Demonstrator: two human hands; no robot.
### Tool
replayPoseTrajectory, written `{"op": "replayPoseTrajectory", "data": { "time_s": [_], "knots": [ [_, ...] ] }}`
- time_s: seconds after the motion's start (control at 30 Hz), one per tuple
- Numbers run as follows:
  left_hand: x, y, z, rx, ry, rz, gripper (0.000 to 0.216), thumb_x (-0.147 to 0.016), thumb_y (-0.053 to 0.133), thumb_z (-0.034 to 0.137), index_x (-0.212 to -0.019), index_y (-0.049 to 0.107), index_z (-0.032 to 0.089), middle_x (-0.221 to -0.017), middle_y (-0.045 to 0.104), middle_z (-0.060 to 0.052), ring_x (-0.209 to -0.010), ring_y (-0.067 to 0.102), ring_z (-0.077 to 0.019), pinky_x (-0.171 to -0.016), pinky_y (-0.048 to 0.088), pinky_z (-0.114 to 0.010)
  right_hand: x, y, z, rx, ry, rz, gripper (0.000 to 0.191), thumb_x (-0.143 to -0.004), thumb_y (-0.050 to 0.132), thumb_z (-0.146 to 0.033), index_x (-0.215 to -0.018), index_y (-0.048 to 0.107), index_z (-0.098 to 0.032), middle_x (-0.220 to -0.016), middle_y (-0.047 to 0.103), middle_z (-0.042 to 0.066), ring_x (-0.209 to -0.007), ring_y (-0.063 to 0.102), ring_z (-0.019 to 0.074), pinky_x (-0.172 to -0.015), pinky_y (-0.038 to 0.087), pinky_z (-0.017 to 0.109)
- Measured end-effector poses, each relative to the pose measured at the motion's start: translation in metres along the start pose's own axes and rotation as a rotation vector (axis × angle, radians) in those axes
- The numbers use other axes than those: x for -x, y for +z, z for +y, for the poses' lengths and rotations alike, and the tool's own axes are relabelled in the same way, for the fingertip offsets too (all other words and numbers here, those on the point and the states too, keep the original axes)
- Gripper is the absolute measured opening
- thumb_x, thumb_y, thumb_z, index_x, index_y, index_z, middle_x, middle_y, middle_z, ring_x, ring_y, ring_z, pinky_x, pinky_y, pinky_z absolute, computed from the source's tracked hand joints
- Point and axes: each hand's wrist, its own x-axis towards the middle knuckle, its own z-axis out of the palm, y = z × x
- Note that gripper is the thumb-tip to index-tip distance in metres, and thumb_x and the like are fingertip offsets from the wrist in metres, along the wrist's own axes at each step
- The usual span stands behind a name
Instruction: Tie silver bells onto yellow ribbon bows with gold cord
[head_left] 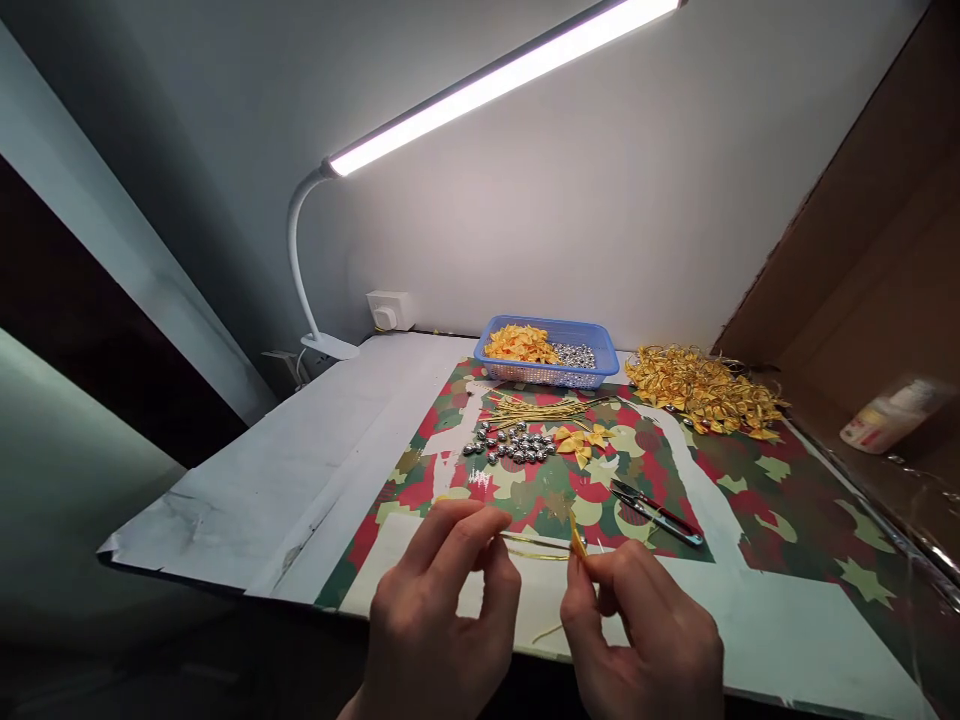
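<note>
Near the table's front edge, my left hand point(450, 600) pinches a thin gold cord point(536, 541) between thumb and fingers. Stretched to the right, the cord reaches a yellow ribbon bow point(577, 536), which my right hand point(646, 625) pinches, seen nearly edge-on. A small silver spot shows beside the bow, too small to make out. Beyond my hands lie several small silver bells or beads point(517, 445), a few loose yellow bows point(582, 442) and a bundle of gold cords point(536, 410). Thread snips point(660, 514) rest to the right, just past my right hand.
At the back, a blue basket point(540, 376) holds yellow bows and silver pieces. Right of it is a heap of corded gold bows point(705, 390). A lamp point(296, 250) arches over the table from the left. A cardboard wall point(862, 220) and a bottle point(885, 418) stand at the right.
</note>
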Motion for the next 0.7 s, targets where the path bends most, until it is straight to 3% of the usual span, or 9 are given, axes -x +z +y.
{"op": "replayPoseTrajectory", "data": {
  "time_s": [0.1,0.17,0.27,0.37,0.47,0.6,0.7],
  "knots": [
    [0.001,-0.008,0.004,0.354,-0.330,-0.163,0.018,-0.083,0.065,0.011,-0.087,0.073,0.026,-0.081,0.069,0.001,-0.063,0.065,-0.0149,-0.060,0.055,-0.022,-0.001,-0.001,-0.004,-0.059,0.069,-0.012,0.021,-0.094,0.059,-0.016,-0.074,0.056,-0.020,-0.061,0.047,-0.005,-0.050,0.045,0.0089,-0.050,0.037,0.022],
    [0.001,-0.014,0.007,0.518,-0.547,-0.217,0.010,-0.084,0.068,0.023,-0.090,0.076,0.027,-0.089,0.071,-0.001,-0.072,0.067,-0.0178,-0.067,0.057,-0.024,-0.002,-0.002,-0.007,-0.084,0.103,-0.015,0.022,-0.094,0.059,-0.018,-0.072,0.056,-0.020,-0.060,0.046,-0.005,-0.049,0.044,0.0087,-0.049,0.037,0.022],
    [0.001,-0.021,0.010,0.570,-0.685,-0.235,0.014,-0.084,0.072,0.034,-0.095,0.078,0.028,-0.092,0.073,-0.003,-0.084,0.068,-0.0208,-0.076,0.056,-0.024,-0.004,-0.004,-0.009,-0.109,0.127,-0.014,0.023,-0.094,0.059,-0.019,-0.072,0.056,-0.021,-0.058,0.042,-0.006,-0.047,0.042,0.0081,-0.047,0.035,0.021],
    [0.002,-0.023,0.009,0.589,-0.692,-0.250,0.017,-0.084,0.073,0.037,-0.097,0.079,0.028,-0.102,0.074,-0.004,-0.087,0.068,-0.0222,-0.080,0.057,-0.027,-0.004,-0.005,-0.010,-0.106,0.125,-0.027,0.023,-0.094,0.059,-0.020,-0.071,0.056,-0.021,-0.058,0.041,-0.006,-0.046,0.039,0.0075,-0.044,0.033,0.021],
    [0.002,-0.020,0.006,0.520,-0.561,-0.318,0.015,-0.082,0.076,0.030,-0.096,0.081,0.028,-0.112,0.073,-0.007,-0.094,0.070,-0.0255,-0.083,0.058,-0.030,-0.004,-0.006,-0.011,-0.086,0.116,-0.039,0.025,-0.094,0.060,-0.020,-0.070,0.055,-0.020,-0.058,0.041,-0.006,-0.045,0.038,0.0074,-0.043,0.031,0.021],
    [-0.001,-0.013,0.000,0.452,-0.382,-0.364,0.010,-0.086,0.071,0.020,-0.084,0.078,0.027,-0.086,0.077,-0.002,-0.080,0.073,-0.0212,-0.071,0.058,-0.025,-0.003,-0.006,-0.011,-0.043,0.088,-0.034,0.024,-0.094,0.059,-0.019,-0.070,0.055,-0.020,-0.058,0.040,-0.006,-0.044,0.033,0.0069,-0.043,0.028,0.022],
    [0.000,-0.007,-0.004,0.298,-0.293,-0.233,0.016,-0.084,0.072,0.013,-0.084,0.077,0.028,-0.074,0.078,0.003,-0.065,0.072,-0.0180,-0.064,0.056,-0.024,-0.002,-0.005,-0.011,-0.018,0.063,-0.015,0.024,-0.093,0.058,-0.017,-0.070,0.054,-0.020,-0.057,0.039,-0.006,-0.044,0.035,0.0078,-0.045,0.031,0.023]
  ]
}}
